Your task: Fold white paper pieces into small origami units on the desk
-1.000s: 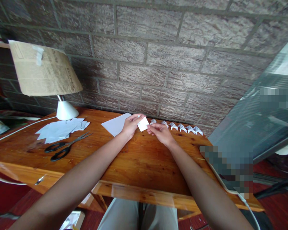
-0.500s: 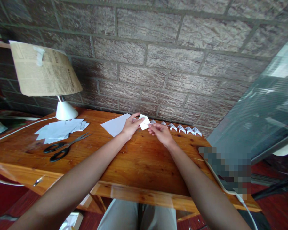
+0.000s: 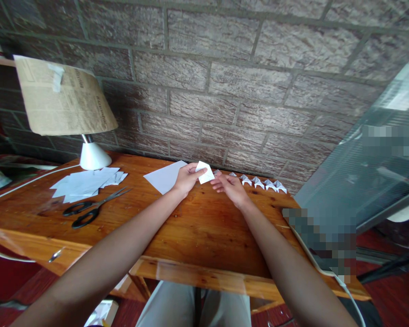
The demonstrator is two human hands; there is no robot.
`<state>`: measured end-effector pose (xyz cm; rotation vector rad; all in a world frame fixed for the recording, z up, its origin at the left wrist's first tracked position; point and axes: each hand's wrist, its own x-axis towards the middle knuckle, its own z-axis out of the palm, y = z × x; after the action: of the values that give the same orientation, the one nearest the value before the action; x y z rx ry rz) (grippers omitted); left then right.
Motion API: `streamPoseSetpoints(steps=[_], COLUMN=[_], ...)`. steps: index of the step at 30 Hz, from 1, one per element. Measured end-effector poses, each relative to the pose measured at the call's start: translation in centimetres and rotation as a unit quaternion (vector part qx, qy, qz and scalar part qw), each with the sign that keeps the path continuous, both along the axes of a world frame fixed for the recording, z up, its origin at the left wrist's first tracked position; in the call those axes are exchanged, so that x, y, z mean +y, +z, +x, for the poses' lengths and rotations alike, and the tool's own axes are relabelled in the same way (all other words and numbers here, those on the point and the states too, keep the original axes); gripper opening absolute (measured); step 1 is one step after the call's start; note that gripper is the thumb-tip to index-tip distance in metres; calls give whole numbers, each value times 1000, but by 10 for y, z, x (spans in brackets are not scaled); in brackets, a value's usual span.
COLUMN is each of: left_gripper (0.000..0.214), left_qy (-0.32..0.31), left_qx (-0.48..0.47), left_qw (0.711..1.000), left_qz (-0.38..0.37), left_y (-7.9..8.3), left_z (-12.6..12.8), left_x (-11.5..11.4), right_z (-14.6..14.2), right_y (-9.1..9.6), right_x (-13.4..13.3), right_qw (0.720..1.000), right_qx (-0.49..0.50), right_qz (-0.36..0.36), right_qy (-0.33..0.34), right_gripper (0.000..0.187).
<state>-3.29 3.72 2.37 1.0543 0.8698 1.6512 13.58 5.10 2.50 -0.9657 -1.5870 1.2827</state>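
Note:
Pinched between the thumb and fingers of my left hand (image 3: 187, 178) is a small piece of folded white paper (image 3: 205, 173), held up above the desk. Just to its right is my right hand (image 3: 230, 187), its fingers loosely stretched and a little apart beside the paper's lower right corner; I see nothing in them. A larger white paper sheet (image 3: 162, 178) lies partly behind my left hand. Beyond my right hand, several folded paper pieces (image 3: 258, 182) stand in a row along the wall, some of them partly hidden by the hand.
Black-handled scissors (image 3: 88, 213) lie on the wooden desk (image 3: 204, 231) at the left, by a pile of white paper pieces (image 3: 83, 184). A lamp (image 3: 66, 102) stands behind them. A device with blurred screen (image 3: 316, 240) and a cable sits at the right edge. The brick wall (image 3: 225, 91) rises behind.
My right fingers have come off the folded paper's lower right corner and loosened. The paper has tilted slightly in my left hand, which stays in nearly the same place.

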Motion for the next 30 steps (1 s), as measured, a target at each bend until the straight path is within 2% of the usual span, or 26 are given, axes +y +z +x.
streamPoseSetpoints(steps=[11, 17, 19, 22, 30], left_gripper=[44, 50, 50, 48, 37], left_qy=[-15, -79, -91, -71, -63], left_qx=[-10, -24, 0, 20, 25], left_qw=[1000, 996, 996, 997, 998], left_qz=[10, 19, 13, -5, -2], left_y=[-1, -1, -3, -4, -2], left_z=[1, 5, 5, 5, 7], left_x=[1, -1, -2, -2, -4], right_z=[0, -1, -1, 0, 2], right_y=[-3, -4, -3, -2, 0], right_x=[2, 3, 2, 0, 1], right_qw=[997, 994, 993, 994, 996], right_qx=[-22, -8, -11, -27, -52], right_qz=[66, 105, 105, 99, 71], right_qy=[17, -38, -44, -30, 3], right_gripper=[44, 44, 44, 44, 39])
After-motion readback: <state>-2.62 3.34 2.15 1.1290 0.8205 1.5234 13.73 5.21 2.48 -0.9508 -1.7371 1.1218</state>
